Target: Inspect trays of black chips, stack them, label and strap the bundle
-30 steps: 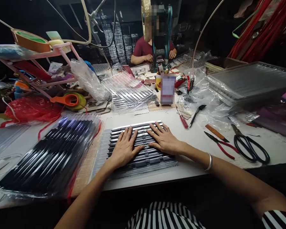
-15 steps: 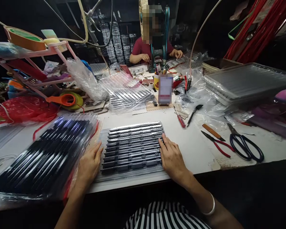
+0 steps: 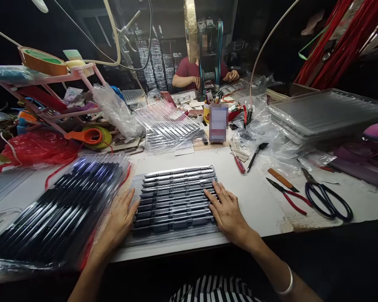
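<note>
In front of me on the white table lies a clear plastic tray (image 3: 222, 228) with rows of black toothed strips (image 3: 176, 205) in it. My left hand (image 3: 121, 216) rests at the tray's left edge, its fingers stretched out beside the strip ends. Spread over the right ends of the strips are the fingers of my right hand (image 3: 227, 209), flat on top and apart. Left of my left hand is a second stack of black strips (image 3: 59, 205) in clear plastic, lying at a slant.
To the right lie scissors (image 3: 327, 197), red-handled pliers (image 3: 290, 197), a red screwdriver (image 3: 237, 161) and a black brush-like tool (image 3: 256, 157). Farther back are a phone (image 3: 218, 123), clear trays (image 3: 327, 109) and a pink rack (image 3: 82, 75). A co-worker (image 3: 187, 75) sits opposite.
My right hand's fingers have spread and slid a little left onto the strips. My left hand's fingers have opened slightly at the tray edge. The view has tilted a little upward.
</note>
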Action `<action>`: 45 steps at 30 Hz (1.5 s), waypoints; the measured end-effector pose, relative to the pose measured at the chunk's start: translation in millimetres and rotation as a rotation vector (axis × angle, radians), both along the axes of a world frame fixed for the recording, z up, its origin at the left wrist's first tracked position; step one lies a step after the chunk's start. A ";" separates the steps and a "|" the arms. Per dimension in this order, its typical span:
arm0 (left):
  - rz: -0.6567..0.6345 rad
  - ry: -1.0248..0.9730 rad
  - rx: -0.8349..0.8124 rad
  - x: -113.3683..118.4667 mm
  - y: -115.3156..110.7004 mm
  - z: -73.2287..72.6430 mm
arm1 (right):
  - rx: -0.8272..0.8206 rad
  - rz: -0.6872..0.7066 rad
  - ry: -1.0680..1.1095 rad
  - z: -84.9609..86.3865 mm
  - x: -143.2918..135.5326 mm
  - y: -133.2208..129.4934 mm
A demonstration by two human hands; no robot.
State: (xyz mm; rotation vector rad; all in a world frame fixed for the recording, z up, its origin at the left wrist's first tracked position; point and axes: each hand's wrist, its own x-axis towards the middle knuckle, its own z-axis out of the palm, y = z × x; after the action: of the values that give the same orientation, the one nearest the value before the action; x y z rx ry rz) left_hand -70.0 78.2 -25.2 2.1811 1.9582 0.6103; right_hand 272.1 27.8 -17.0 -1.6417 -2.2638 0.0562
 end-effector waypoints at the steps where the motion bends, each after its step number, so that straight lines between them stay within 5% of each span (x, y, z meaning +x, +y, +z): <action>1: -0.020 -0.024 -0.024 -2.1 1.1 -1.1 | -0.008 0.023 -0.015 0.2 0.9 0.5; 6: 0.000 -0.074 -0.037 -1.8 -2.0 5.4 | -0.010 0.060 -0.089 3.2 2.4 1.5; 16: 0.053 0.171 0.009 7.6 -0.9 6.8 | 0.076 0.023 -0.161 17.4 -8.8 5.8; 21: -0.054 0.180 0.001 7.1 2.9 9.6 | 0.140 0.021 -0.068 21.6 -0.4 -20.1; 25: -0.232 0.166 0.015 30.9 10.5 9.3 | 0.062 -0.144 0.274 21.1 34.7 -67.3; 30: -0.496 0.089 0.057 108.7 3.8 8.3 | -0.199 -0.765 0.991 9.4 79.9 -135.1; 33: -0.554 0.022 -0.004 150.2 -6.9 13.1 | -0.322 -0.796 1.509 4.1 94.0 -166.8; 36: -0.462 -0.066 -0.071 169.1 -9.7 20.8 | -0.308 -0.680 1.683 -10.0 102.6 -183.5; 40: -0.246 -0.238 -0.223 169.7 -10.7 35.7 | -0.232 -0.621 1.648 -48.5 109.4 -186.1; 45: -0.259 -0.562 -0.502 191.6 -44.0 69.1 | -0.230 -0.665 1.654 -95.0 117.9 -187.6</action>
State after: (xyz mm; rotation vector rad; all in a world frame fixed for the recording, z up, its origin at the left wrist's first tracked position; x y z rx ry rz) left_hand 121.5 34.2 43.9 1.6769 1.3328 0.5378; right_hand 390.0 -159.9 -112.0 -1.3609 -0.4661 1.0516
